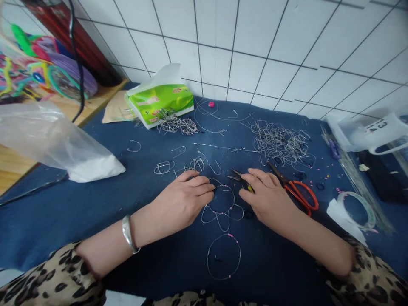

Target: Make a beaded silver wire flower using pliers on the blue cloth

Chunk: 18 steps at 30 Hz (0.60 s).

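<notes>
My left hand (180,197) has its fingers closed on the edge of a wire ring (222,212) strung with small pink beads. Several petal-like wire loops stick out from the ring's near side. My right hand (269,193) is wrapped around pliers (236,175) with a bit of yellow handle showing; their jaws are apart and point left, just beside the ring. Below, a second wire ring (240,255) with pink beads lies flat on the blue cloth (153,263). Bent wire pieces (196,163) lie just beyond my left fingers.
Red-handled scissors (304,195) lie by my right wrist. Behind them is a tangled wire heap (280,142). Further off are a green packet (162,102), a plastic bag (92,163), a tape roll (371,212) and a white jug (376,131). A tiled wall closes the back.
</notes>
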### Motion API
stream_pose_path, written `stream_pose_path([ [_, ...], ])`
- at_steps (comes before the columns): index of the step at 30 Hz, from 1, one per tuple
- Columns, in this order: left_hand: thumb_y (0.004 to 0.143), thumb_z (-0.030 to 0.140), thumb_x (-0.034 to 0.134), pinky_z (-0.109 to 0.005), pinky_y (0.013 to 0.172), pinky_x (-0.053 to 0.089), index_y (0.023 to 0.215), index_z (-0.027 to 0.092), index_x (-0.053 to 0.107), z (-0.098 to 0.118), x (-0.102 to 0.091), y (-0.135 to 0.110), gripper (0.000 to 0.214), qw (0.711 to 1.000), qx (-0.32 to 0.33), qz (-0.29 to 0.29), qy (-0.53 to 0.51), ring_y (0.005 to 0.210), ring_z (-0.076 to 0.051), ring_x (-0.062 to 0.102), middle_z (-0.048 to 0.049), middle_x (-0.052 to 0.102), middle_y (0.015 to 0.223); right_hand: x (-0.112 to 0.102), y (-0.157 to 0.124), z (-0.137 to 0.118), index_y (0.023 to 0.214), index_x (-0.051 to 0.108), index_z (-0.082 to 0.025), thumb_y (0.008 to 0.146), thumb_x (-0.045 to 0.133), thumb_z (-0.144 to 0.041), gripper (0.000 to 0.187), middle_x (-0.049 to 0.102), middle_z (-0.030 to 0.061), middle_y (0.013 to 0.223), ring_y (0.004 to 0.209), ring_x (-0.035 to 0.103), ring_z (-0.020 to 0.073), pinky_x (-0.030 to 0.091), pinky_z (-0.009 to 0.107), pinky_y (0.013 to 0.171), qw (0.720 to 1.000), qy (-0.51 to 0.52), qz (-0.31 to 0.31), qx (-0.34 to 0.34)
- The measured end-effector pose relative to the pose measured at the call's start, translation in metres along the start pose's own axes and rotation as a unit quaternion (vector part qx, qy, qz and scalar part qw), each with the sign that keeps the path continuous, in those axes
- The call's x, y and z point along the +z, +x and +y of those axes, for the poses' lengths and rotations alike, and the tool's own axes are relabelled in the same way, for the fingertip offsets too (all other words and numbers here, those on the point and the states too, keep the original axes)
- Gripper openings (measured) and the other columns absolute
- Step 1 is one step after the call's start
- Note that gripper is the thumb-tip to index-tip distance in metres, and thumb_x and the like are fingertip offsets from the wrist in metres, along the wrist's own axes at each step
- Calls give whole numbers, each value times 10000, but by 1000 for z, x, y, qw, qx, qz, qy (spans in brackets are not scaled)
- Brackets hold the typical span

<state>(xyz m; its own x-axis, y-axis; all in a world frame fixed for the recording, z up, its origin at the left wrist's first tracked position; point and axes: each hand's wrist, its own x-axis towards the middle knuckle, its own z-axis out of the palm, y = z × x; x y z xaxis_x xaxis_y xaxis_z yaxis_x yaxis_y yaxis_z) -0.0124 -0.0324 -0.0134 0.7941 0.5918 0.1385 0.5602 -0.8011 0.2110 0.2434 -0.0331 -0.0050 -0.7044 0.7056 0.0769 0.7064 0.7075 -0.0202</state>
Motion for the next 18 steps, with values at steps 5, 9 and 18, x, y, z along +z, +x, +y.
stream_pose_path([
  [5,871,147,437,-425,1002,294,1073,188,594,0,0,1,259,1000,-10,11,-23,1091,-204,509,-34,615,1157,-5,-1,1,930,633,-194,808,491,-98,211,545,79,1187,1228,339,270,328,443,959,998,59,35,11],
  [9,877,155,436,-410,967,333,1062,196,604,-3,0,3,254,999,-20,17,-43,1052,-202,520,-37,616,1134,-6,6,0,1043,608,-190,844,487,-182,233,595,71,1048,1121,422,240,350,422,929,992,100,76,-8],
  [18,864,133,438,-420,977,325,1084,190,601,-4,1,2,279,998,6,30,-51,1067,-208,513,-52,614,1145,14,29,1,996,639,-226,861,485,-209,205,618,56,971,1049,454,230,334,410,877,992,77,102,-21],
])
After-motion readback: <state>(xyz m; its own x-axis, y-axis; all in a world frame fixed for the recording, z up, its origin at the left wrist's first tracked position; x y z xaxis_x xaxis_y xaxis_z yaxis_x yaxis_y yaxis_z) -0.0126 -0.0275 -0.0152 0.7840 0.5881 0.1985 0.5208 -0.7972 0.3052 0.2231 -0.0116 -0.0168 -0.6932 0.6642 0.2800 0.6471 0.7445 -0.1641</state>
